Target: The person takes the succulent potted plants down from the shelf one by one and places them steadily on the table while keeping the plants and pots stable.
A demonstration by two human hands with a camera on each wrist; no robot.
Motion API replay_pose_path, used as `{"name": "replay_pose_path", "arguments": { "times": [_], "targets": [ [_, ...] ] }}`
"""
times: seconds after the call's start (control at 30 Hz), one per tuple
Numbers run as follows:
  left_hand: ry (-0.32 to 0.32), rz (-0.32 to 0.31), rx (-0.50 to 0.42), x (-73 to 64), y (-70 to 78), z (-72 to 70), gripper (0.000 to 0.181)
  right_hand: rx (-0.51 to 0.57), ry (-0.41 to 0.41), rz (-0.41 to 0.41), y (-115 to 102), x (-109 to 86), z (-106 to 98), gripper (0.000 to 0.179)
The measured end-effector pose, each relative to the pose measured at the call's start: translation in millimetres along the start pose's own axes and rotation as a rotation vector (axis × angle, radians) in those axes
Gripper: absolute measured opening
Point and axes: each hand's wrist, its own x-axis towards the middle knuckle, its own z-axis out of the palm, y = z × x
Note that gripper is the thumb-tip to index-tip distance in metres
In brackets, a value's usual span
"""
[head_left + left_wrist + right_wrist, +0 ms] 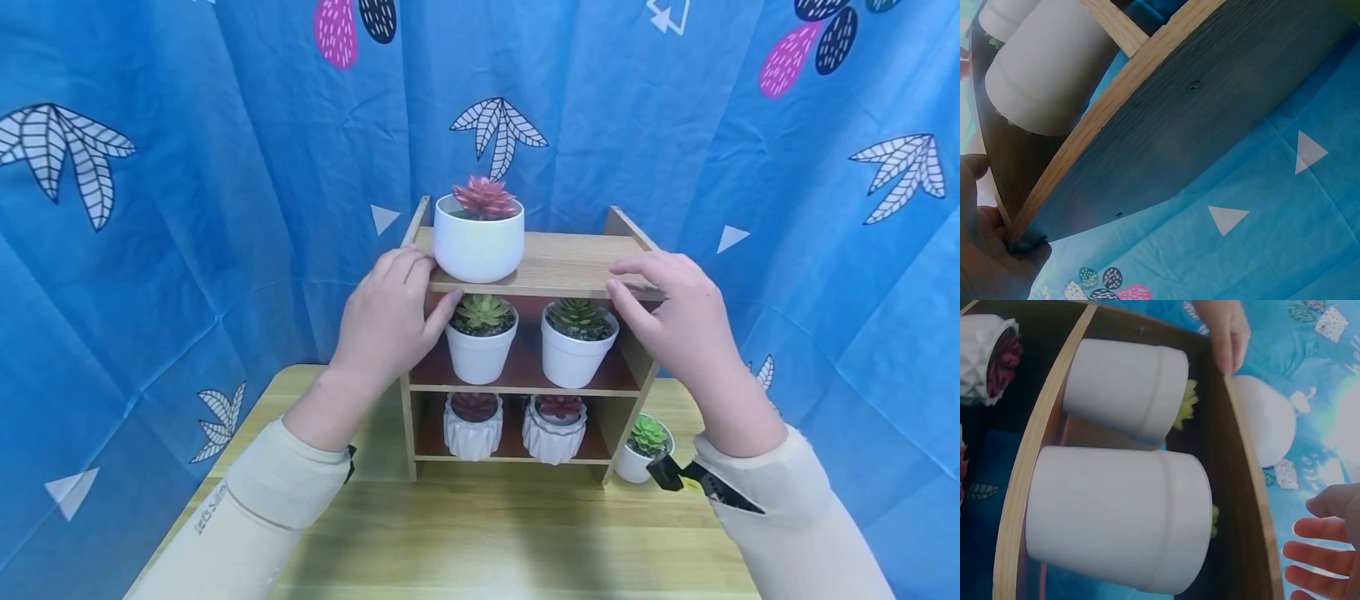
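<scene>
A small wooden shelf (570, 265) carries potted succulents. At its upper left corner my left hand (393, 304) grips the top board, thumb at the front edge and fingers over the side, as the left wrist view also shows. Beside those fingers stands a white round pot with a red succulent (480, 242). My right hand (671, 304) hovers at the upper right corner, fingers spread and holding nothing; the right wrist view has its fingers (1319, 556) apart from the board. Two white pots with green succulents, left (482, 350) and right (576, 354), fill the middle level.
On the bottom level sit two ribbed white pots with red succulents, left (473, 429) and right (555, 432). Another green succulent in a white pot (641, 450) stands on the wooden table (480, 533), right of the shelf. Blue patterned cloth (300, 167) hangs behind and at both sides.
</scene>
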Motion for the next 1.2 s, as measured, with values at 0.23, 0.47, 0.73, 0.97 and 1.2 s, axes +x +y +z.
{"name": "replay_pose_path", "arguments": {
  "times": [0.23,0.47,0.73,0.97,1.2],
  "targets": [
    [0.004,0.0,-0.001,-0.1,-0.4,0.9,0.052,-0.056,-0.002,-0.077,7,5.8,12,0.027],
    [0.013,0.004,-0.001,-0.5,-0.8,2.2,0.051,-0.082,-0.047,-0.086,12,6.5,20,0.036],
    [0.023,0.014,0.001,-0.6,-2.0,2.7,0.051,-0.108,-0.068,-0.079,14,6.1,25,0.039],
    [0.016,0.014,0.011,-0.8,-1.6,2.4,0.052,-0.111,-0.1,-0.041,10,4.2,25,0.037],
    [0.003,0.014,0.012,-0.2,-1.8,2.1,0.054,-0.124,-0.124,-0.025,9,3.9,26,0.035]
  ]
}}
